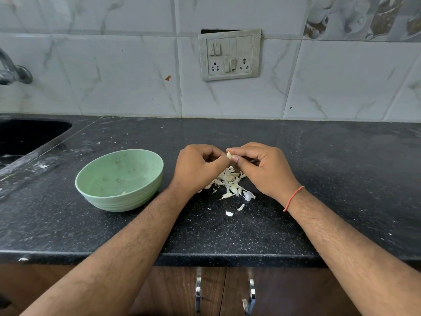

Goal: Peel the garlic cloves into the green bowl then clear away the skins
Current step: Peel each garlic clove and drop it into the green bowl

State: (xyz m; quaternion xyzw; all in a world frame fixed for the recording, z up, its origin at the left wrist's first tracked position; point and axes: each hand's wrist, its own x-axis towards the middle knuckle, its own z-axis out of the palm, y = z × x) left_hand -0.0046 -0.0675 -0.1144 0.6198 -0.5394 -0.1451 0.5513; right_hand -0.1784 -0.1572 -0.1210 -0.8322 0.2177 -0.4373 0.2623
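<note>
Head view, the only 1 given: peeling under way, not finished. Left hand (200, 166) and right hand (262, 167) brought together above the black table (341, 179), fingers curled, both pinching 1 garlic clove (229, 155), its pale tip showing between the fingertips. Directly below, a heap of papery garlic skins (230, 183) on the table, plus a few stray flakes (229, 213) nearer the front edge. Whether unpeeled cloves remain in that heap: cannot tell. Green bowl (119, 180) just left of the left hand, apart from it, upright; inside, a small pale piece near the front rim, probably a peeled clove, most of the floor hidden by the near wall. Judged roughly midway: several cloves apparently stripped, this 1 in hand, skins not yet cleared. Sink (27, 135) at far left.
</note>
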